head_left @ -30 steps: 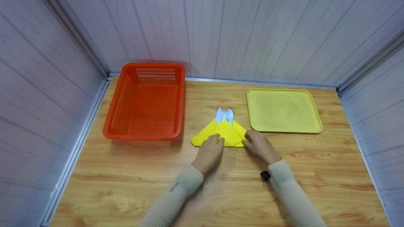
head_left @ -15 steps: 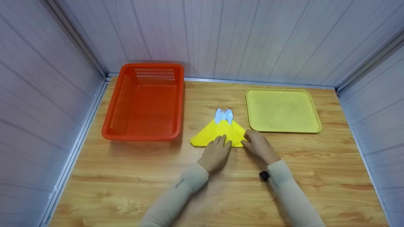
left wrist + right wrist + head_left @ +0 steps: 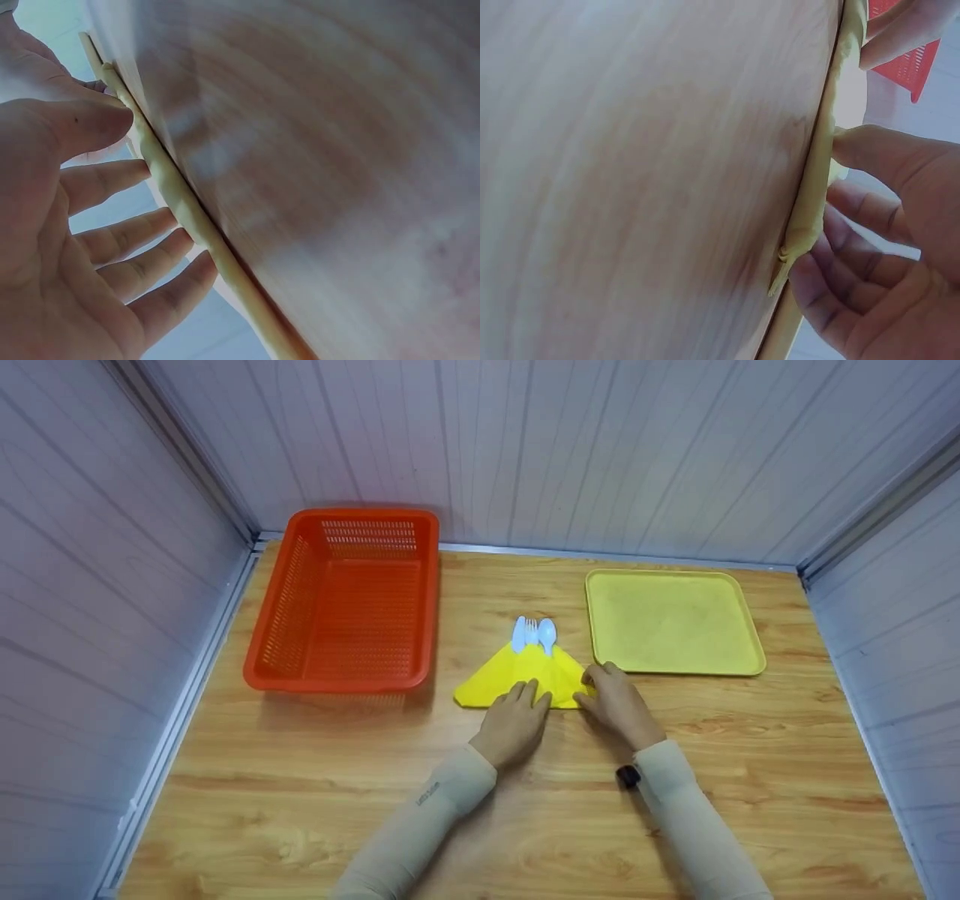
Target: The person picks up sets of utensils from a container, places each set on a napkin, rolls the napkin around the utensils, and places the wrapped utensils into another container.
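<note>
A yellow napkin (image 3: 487, 681), folded into a triangle-like pocket, lies flat mid-table. From its top poke a light-coloured knife (image 3: 519, 634), fork (image 3: 532, 631) and spoon (image 3: 547, 633); their lower parts are hidden inside. My left hand (image 3: 514, 724) rests on the napkin's lower middle with spread, fairly straight fingertips. At the right corner my right hand (image 3: 616, 705) pinches the napkin between thumb and curled fingers. The right wrist view shows that thumb and the fingers along the napkin's edge (image 3: 810, 202).
An orange-red basket (image 3: 341, 687) with slotted walls stands at the back left. A pale yellow tray (image 3: 675, 622) lies at the back right, close beyond the right hand. Pale panel walls (image 3: 480, 450) close in the wooden table (image 3: 300, 810) at the back and sides.
My left hand has slid rightward along the napkin toward my right hand, its fingers now more spread. My right hand stays at the corner with its fingers slightly shifted; the cutlery is unmoved.
</note>
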`<state>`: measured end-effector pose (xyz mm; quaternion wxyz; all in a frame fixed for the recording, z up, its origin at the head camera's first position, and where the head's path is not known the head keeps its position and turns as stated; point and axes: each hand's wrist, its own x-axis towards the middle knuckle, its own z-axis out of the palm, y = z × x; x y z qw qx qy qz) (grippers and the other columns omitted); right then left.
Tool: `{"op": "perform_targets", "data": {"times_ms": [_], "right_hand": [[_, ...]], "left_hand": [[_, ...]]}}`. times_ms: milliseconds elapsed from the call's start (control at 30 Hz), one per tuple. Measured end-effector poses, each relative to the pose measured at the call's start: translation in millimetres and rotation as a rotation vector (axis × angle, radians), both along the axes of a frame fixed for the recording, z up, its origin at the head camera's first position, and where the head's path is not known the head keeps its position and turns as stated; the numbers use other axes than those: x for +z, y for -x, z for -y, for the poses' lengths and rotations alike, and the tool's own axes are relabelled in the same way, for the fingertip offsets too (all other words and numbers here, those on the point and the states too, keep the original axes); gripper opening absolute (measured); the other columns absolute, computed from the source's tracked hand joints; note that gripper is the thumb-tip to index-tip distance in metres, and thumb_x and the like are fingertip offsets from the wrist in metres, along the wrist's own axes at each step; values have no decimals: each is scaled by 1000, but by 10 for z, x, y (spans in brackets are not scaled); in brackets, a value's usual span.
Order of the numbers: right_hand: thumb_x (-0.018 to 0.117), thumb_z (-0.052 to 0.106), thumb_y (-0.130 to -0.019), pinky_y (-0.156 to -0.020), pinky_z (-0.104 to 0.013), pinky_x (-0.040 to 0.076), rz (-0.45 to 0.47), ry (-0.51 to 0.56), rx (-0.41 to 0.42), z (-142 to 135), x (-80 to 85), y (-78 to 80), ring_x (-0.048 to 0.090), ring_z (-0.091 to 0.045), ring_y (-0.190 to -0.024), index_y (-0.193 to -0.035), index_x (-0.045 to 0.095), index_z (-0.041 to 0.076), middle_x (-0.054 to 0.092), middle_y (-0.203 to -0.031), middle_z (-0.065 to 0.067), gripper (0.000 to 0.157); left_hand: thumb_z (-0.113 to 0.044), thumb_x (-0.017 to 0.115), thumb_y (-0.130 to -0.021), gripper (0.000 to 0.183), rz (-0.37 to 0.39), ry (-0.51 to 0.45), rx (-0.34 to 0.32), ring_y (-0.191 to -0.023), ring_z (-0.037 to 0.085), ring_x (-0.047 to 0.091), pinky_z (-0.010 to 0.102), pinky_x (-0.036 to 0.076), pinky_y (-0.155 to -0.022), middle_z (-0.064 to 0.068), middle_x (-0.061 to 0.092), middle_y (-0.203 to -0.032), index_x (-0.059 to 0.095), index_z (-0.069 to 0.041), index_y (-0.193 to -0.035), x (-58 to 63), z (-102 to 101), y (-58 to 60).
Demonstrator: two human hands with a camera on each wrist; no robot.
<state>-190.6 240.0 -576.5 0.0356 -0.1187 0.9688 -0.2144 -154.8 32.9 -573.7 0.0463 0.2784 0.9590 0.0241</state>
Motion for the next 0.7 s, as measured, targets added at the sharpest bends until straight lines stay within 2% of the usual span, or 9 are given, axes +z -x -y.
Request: {"op": "perform_targets", "data": {"times_ms": [100, 233, 500, 700], "right_hand": [[76, 27, -91, -79, -48, 50, -1, -60, -35, -3, 16, 0, 55, -33, -92, -118, 61, 0, 56, -107, -19, 41], [74, 32, -92, -84, -51, 49, 48, -101, -62, -11, 45, 20, 55, -37, -101, -128, 58, -3, 56, -114, -22, 53], [77, 31, -88, -78, -45, 45, 115, -56, -83, -17, 76, 84, 51, -32, -91, -120, 62, -5, 55, -104, -18, 50], [76, 28, -88, -79, -46, 46, 176, -13, -89, -14, 82, 119, 52, -32, -91, -120, 58, -3, 55, -107, -18, 48]], "left_hand": [[-29, 48, -106, 43, 0, -3, 4, -133, 32, 47, 46, 47, -99, 16, 47, -148, 52, -13, -146, 8, -8, 2], [-31, 49, -105, 46, 11, 3, 12, -134, 32, 46, 46, 47, -100, 16, 47, -148, 50, -14, -148, 16, -21, 3], [-33, 50, -104, 47, 36, 20, 25, -134, 31, 45, 46, 48, -98, 15, 47, -147, 49, -16, -148, 37, -56, 15], [-34, 49, -105, 46, 46, 43, 38, -132, 30, 46, 46, 49, -96, 14, 47, -145, 50, -17, -147, 39, -82, 30]]}}
